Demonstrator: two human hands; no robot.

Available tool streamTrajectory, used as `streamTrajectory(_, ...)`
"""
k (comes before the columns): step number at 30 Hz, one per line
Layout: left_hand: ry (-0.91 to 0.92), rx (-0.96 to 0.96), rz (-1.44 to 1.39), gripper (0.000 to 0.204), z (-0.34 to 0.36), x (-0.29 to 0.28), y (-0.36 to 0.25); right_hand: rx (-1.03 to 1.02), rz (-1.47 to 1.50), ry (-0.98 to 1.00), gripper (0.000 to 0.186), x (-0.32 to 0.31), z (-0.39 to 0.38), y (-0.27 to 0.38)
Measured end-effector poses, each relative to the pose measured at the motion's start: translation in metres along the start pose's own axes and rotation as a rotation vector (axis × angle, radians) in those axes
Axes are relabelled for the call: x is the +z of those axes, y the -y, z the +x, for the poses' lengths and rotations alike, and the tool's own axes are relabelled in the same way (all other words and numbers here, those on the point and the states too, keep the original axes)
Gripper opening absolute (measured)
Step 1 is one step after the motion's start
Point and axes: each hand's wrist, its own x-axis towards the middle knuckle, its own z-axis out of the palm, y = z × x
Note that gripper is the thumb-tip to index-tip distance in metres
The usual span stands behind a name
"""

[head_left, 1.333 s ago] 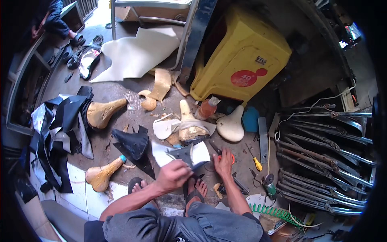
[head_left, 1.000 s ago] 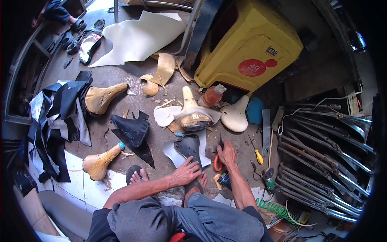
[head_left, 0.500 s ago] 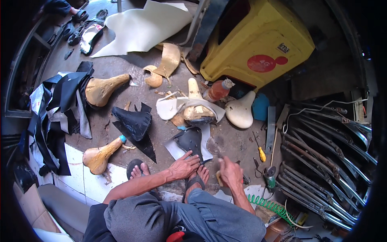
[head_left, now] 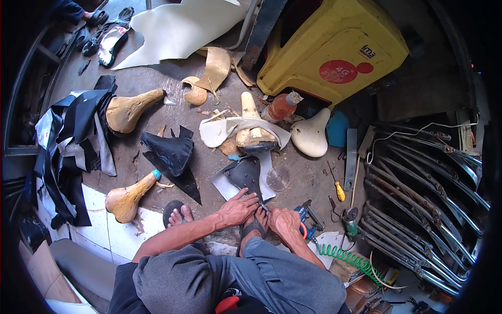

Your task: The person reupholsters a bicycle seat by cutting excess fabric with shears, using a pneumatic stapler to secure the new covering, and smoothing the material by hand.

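A black bicycle saddle [head_left: 246, 175] lies on a light grey piece of sheet material [head_left: 265, 178] on the floor in front of my foot. My left hand [head_left: 238, 209] grips the saddle's narrow end, its fingers laid across it. Close by, my right hand [head_left: 285, 224] is closed around something I cannot make out; a small shiny tip [head_left: 263, 206] shows between it and the saddle's end. Just right of that hand lies a blue air tool [head_left: 307, 217], joined to a coiled green hose [head_left: 350, 261]. My sandalled foot [head_left: 256, 222] is under and between the hands.
Tan saddle forms [head_left: 128, 199] and a black-covered saddle [head_left: 167, 152] lie to the left, beside black material scraps [head_left: 68, 152]. Ahead are a pale saddle [head_left: 312, 133], an orange bottle [head_left: 282, 106] and a yellow plastic stool [head_left: 340, 52]. Metal frames [head_left: 418, 209] are stacked at the right.
My right hand has moved left, up to the saddle's narrow end and near my left hand. The blue air tool now shows beside it. My left hand stays on the saddle.
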Motion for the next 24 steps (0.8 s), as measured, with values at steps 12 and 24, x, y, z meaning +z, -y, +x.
streamTrajectory(12, -0.057, -0.028, -0.059, 0.036, -0.003, 0.01, 0.003, -0.013, 0.111, 0.06, 0.034, 0.017, 0.018, -0.016)
streamTrajectory(24, -0.03, -0.032, -0.04, 0.038, 0.007, 0.002, -0.004, 0.221, 0.455, 0.074, 0.054, 0.04, 0.019, -0.033)
